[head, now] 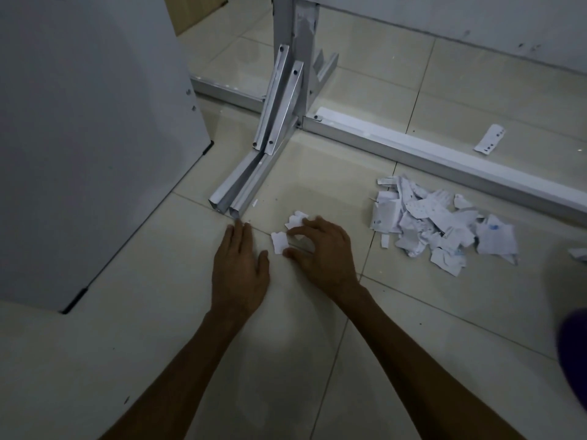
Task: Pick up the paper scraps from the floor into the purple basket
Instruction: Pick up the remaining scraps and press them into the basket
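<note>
A few white paper scraps [279,242] lie on the tiled floor under the fingertips of my right hand [320,249]; its curled fingers and thumb close around them. Another scrap [297,219] peeks out just beyond those fingers. My left hand [238,268] lies flat on the floor beside them, fingers straight and together. A larger heap of torn paper scraps [438,223] sits to the right. One long strip [489,139] lies beyond the metal rail. A purple edge, probably the basket [575,350], shows at the right border.
A white metal stand [270,131] with a foot reaching toward my hands rises ahead. Its long floor rail [444,160] runs to the right, behind the heap. A white cabinet [95,138] fills the left side.
</note>
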The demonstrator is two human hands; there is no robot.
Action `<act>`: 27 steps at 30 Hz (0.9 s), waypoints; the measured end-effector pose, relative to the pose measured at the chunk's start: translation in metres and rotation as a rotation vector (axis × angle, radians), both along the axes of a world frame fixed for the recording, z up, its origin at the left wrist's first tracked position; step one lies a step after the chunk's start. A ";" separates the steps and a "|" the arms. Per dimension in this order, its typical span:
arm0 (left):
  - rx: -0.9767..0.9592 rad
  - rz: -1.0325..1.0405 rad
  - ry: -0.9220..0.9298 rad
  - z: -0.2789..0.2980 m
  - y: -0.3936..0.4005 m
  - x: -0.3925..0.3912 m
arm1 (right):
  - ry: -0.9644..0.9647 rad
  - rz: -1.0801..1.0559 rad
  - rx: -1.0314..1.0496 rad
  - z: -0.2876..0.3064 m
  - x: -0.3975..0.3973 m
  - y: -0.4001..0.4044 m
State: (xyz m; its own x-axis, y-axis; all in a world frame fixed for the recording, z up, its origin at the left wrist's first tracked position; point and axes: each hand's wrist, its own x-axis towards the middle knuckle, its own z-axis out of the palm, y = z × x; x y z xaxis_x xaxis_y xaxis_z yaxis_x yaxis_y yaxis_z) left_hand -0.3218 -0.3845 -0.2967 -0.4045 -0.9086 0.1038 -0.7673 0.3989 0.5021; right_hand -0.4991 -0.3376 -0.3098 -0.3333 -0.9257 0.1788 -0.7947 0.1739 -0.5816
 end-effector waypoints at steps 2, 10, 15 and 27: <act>-0.024 -0.011 -0.002 -0.002 0.001 0.001 | -0.042 -0.004 0.025 0.004 0.005 -0.001; 0.014 -0.142 0.204 -0.008 0.003 -0.003 | -0.093 0.054 0.104 0.022 0.021 -0.015; 0.047 -0.020 0.423 -0.004 -0.004 0.004 | 0.097 0.094 0.002 0.036 0.011 -0.055; 0.088 0.010 0.438 -0.002 -0.002 0.002 | 0.260 0.277 0.223 0.031 0.008 -0.062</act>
State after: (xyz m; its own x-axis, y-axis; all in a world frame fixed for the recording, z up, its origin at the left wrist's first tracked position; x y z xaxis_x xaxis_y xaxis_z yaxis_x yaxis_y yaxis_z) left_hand -0.3197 -0.3868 -0.2983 -0.3306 -0.9253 0.1856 -0.4782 0.3338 0.8123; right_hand -0.4911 -0.3999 -0.2787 -0.0370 -0.9993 0.0098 -0.9439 0.0318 -0.3287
